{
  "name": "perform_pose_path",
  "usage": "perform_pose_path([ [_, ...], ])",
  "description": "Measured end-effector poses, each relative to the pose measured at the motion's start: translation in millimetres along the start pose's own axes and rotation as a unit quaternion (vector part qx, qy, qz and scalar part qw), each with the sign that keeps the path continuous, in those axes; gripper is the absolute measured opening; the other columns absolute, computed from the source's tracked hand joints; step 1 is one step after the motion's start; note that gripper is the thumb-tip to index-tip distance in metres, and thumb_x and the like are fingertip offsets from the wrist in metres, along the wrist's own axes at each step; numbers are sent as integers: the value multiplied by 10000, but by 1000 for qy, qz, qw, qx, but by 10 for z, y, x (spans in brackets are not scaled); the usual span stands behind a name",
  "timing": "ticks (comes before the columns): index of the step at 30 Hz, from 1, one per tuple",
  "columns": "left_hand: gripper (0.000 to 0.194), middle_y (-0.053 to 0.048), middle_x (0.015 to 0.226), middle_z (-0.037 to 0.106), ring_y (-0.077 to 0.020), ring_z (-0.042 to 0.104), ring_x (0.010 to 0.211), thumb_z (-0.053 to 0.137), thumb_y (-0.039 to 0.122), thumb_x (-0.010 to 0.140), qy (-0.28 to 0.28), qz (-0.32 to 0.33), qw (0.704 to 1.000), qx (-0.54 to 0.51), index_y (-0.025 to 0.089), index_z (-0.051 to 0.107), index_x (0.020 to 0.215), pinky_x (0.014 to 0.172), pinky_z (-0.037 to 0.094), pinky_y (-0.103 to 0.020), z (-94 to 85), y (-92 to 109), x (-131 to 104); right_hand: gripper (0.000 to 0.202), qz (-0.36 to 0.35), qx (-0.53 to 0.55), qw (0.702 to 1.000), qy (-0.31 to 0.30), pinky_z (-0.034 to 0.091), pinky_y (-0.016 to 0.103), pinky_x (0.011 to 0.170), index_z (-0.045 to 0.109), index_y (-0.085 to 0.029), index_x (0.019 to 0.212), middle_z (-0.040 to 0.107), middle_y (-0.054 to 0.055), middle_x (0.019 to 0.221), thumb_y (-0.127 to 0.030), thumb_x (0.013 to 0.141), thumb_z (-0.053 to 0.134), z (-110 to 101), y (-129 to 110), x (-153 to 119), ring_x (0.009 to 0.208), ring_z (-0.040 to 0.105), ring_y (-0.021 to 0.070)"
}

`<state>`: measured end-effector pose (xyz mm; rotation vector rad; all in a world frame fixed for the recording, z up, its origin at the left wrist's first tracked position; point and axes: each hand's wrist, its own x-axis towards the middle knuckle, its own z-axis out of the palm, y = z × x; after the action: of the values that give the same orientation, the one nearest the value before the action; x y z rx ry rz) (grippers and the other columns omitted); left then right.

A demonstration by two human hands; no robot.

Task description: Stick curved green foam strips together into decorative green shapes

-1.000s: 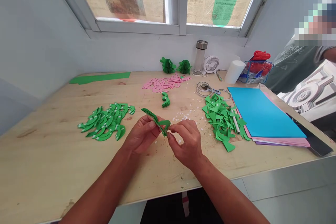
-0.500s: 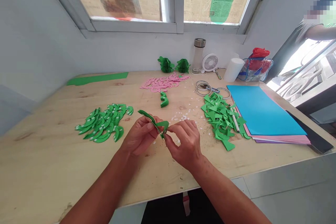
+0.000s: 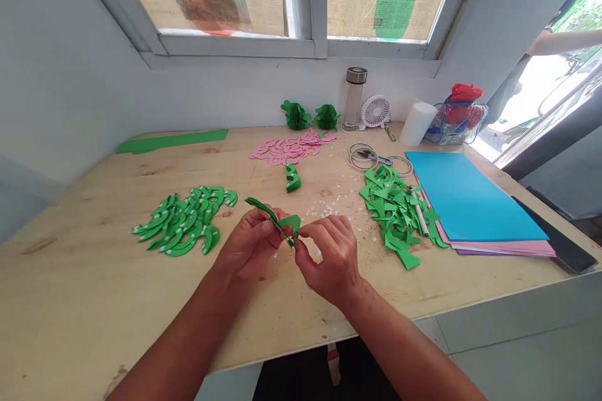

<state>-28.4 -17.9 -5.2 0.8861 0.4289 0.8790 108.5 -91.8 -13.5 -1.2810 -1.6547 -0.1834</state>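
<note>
Between the fingers of my left hand is a stack of green paper cutouts, held above the table. The thumb and fingertips of my right hand pinch the curled right end of a green piece on this stack. Whether anything small sits in that pinch is hidden. Left of my hands lies a heap of curved green cutouts with white patches on them. Just beyond my hands stands a small stack of green cutouts. Tiny white paper bits are scattered behind my right hand.
Green paper scraps with a white marker lie right, beside blue sheets. Tape rolls, pink cutouts, a glass bottle, a small fan and a white roll stand farther back. A person's arm shows at right.
My hands stay nearly in place, with the right fingertips still on the green piece's end. The view has shifted slightly. The person at the far right has moved.
</note>
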Motion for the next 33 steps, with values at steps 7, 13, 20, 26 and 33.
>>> perform_pose_path([
  [7, 165, 32, 615, 594, -115, 543, 572, 761, 235, 664, -39, 10, 999, -13, 178, 611, 630, 591, 429, -258, -6, 0, 7, 42, 2, 13, 1000, -2, 383, 327, 653, 551, -195, 776, 626, 14, 661, -176, 808, 531, 5, 0, 1, 668, 563, 168],
  [13, 164, 11, 623, 618, -133, 576, 593, 777, 228, 644, -33, 18, 999, -14, 173, 623, 625, 593, 464, -258, -41, -8, 23, 56, 3, 33, 999, 1, 395, 324, 661, 568, -190, 781, 632, 12, 656, -148, 804, 539, 0, 0, 0, 668, 571, 163],
  [20, 127, 10, 655, 652, -136, 604, 593, 777, 228, 644, -38, 15, 999, -21, 188, 668, 694, 550, 488, -244, -72, -8, 37, 83, -7, 42, 999, -2, 395, 323, 659, 593, -182, 794, 643, 14, 644, -131, 812, 530, -6, 0, 6, 659, 578, 162],
  [26, 152, 4, 684, 666, -128, 615, 619, 805, 194, 602, -17, 17, 999, -28, 168, 681, 686, 587, 517, -233, -59, -7, 41, 119, -3, 31, 1000, -6, 387, 322, 643, 596, -184, 784, 639, 19, 638, -126, 816, 497, 11, 9, -6, 652, 577, 165],
  [33, 148, 5, 671, 649, -132, 613, 599, 796, 211, 621, -18, 18, 999, -25, 167, 671, 685, 595, 531, -250, -52, -19, 35, 130, 10, 15, 1000, 2, 381, 320, 632, 583, -180, 773, 612, 25, 640, -136, 831, 475, 37, 7, -18, 654, 555, 170],
])
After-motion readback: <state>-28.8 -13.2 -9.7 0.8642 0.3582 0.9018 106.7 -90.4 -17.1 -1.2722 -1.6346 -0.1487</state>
